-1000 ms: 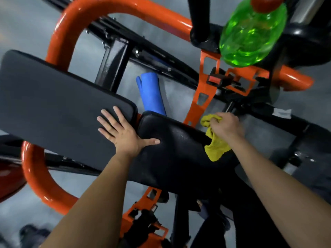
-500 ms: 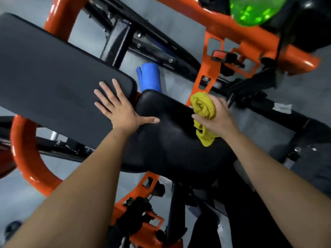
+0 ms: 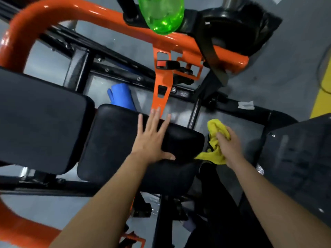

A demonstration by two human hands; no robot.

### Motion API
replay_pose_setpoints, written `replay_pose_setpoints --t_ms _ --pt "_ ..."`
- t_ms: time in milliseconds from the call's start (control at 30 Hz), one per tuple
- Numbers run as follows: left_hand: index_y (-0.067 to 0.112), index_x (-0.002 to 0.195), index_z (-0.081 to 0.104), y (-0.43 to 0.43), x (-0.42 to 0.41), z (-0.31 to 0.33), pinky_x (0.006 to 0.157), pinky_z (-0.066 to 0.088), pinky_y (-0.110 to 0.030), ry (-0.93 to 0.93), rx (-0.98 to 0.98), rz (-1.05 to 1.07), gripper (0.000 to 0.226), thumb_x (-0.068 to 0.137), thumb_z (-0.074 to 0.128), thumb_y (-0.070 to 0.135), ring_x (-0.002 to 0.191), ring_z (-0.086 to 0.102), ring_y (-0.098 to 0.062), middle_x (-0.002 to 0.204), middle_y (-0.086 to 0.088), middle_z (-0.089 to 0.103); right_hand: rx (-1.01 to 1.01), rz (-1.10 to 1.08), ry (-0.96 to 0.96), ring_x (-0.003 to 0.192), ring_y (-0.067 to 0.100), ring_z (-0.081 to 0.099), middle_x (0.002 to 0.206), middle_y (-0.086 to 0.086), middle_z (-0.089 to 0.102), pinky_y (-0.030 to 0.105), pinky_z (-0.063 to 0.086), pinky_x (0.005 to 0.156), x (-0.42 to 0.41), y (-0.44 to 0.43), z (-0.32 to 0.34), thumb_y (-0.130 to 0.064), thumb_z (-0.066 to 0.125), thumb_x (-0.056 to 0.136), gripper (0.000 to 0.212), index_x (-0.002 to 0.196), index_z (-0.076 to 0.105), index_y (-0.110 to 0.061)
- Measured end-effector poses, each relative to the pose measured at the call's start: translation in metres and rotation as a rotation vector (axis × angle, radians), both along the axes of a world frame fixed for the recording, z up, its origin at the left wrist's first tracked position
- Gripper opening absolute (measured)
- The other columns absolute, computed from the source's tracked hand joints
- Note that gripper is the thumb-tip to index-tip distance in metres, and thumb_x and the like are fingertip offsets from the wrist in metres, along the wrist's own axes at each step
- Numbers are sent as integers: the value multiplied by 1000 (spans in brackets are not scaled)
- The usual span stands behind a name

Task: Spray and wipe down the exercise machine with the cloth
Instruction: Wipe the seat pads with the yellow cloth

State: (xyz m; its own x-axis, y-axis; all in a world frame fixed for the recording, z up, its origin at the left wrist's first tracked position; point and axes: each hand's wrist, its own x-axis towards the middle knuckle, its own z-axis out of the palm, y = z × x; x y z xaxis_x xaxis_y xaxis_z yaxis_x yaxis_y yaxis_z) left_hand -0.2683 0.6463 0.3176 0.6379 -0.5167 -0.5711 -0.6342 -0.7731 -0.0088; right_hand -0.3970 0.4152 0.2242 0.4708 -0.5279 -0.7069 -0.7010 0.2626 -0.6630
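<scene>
The exercise machine has an orange tube frame (image 3: 100, 12), a long black back pad (image 3: 39, 119) and a smaller black seat pad (image 3: 111, 144). My left hand (image 3: 152, 140) lies flat with spread fingers on the seat pad's far right part. My right hand (image 3: 229, 147) grips a bunched yellow cloth (image 3: 215, 133) just off the seat pad's right end, above the floor. A green spray bottle (image 3: 163, 14) stands at the top of the view on the machine's frame.
A blue roll (image 3: 121, 97) lies on the grey floor behind the seat pad. An orange bracket with a black lever (image 3: 168, 68) drops from the frame. A black plate (image 3: 297, 158) is at the right, with a yellow floor marking (image 3: 322, 97) beyond.
My left hand slid right from the gap between the pads onto the seat pad. My right hand carried the cloth off the seat pad's right end. The view shifted right.
</scene>
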Motion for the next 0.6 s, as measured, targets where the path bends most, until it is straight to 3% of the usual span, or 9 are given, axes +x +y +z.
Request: replay_pose_setpoints --t_ms 100,200,333,533,600 --pt "21 153 -37 -14 6 -26 108 -30 -64 33 221 1 157 56 62 96 146 -41 -33 162 -15 -39 235 -139 52 84 16 69 112 7 74 28 54 71 -1 -10 -21 -18 64 94 29 120 70 -30" --pt "22 149 -42 -20 12 -33 99 -35 -65 51 345 57 164 53 70 92 140 -48 -36 161 -15 -40 355 -113 6 90 16 74 107 -1 77 37 61 79 16 -6 -28 -37 78 87 26 113 74 -33" --pt "21 155 -32 -36 10 -35 101 -28 -70 76 473 112 163 54 77 85 149 -34 -43 166 -18 -27 364 40 51 96 15 75 103 -9 77 36 60 85 30 -6 -28 -59 83 75 39 106 73 -39" --pt "20 160 -20 -45 11 -36 100 -26 -73 92 527 137 161 52 83 79 148 -33 -46 166 -20 -20 425 -223 167 77 22 68 79 -2 75 36 57 75 -2 13 -42 -21 73 88 7 93 76 -25" --pt "20 160 -20 -45 10 -37 100 -26 -73 77 539 139 161 51 84 78 147 -34 -46 166 -20 -21 474 -296 160 77 24 65 77 3 72 36 53 75 -27 33 -50 -13 67 91 12 86 76 -20"
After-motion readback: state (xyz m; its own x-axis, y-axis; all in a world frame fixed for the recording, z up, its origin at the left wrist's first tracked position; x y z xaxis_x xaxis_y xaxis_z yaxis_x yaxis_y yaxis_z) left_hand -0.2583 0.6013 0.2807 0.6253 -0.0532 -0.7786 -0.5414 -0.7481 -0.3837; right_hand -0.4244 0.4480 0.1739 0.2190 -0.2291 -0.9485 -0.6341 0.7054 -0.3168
